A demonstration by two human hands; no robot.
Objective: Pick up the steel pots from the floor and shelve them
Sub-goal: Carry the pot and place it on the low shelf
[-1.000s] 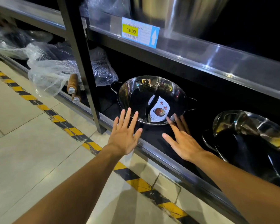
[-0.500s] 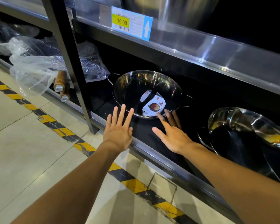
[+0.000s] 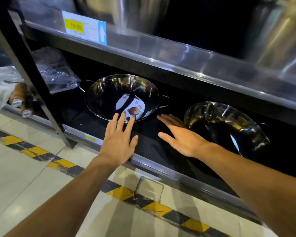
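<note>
- My left hand (image 3: pixel 118 140) reaches over the front rail of the bottom shelf (image 3: pixel 154 162), palm down, fingers spread and straight, holding nothing. Its fingertips overlap the near rim of a steel pot (image 3: pixel 121 98); I cannot tell whether they touch it or hover just above.
- My right hand (image 3: pixel 181 136) is flat and open as well, empty, fingers pointing left over the dark shelf floor, in the gap between that pot and a second steel pot (image 3: pixel 226 124). It touches neither, as far as I can see.
- The first pot sits on the bottom shelf, wide and shallow, with a wire handle on each side and a paper label (image 3: pixel 133 107) inside it. The label bears red characters and a small picture, too small to read.
- The second pot lies to the right on the same shelf, tilted. Its far side merges into the darkness, so its full outline is hard to trace.
- A price tag (image 3: pixel 85 28) with a yellow panel and a white arrow hangs on the shelf above; its figures are smeared by blur.
- Above that, large steel vessels are cut off by the top edge.
- At far left, crumpled plastic wrap (image 3: pixel 55 71) and wooden handles (image 3: pixel 18 94) are blurred and partly hidden behind the black upright post (image 3: pixel 29 77).
- Yellow-and-black floor tape (image 3: pixel 121 192) runs along the tiles in front of the shelf.
</note>
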